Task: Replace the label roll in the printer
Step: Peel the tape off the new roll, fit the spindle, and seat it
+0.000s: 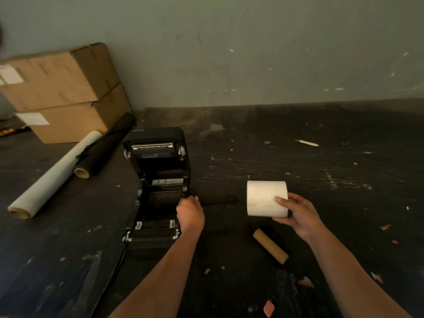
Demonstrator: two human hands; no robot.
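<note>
open printer (158,191), hands gripping it (190,214), label roll (266,198)

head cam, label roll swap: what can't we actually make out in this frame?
- Head view: the printer roll bay is dark; whether it is empty cannot be told.
- What the left hand fingertips press on the printer's right edge: hidden by the hand itself.
- White label roll in the right hand: core and loose end not visible; palm covers its right end.
- Stickers on the cardboard boxes: blurred, unreadable.
- Small white object far on the table: too small to identify.

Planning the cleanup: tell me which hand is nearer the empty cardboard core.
Right. The right hand, holding the white label roll, is just above the cardboard core; the left hand rests on the printer, farther left.
</note>
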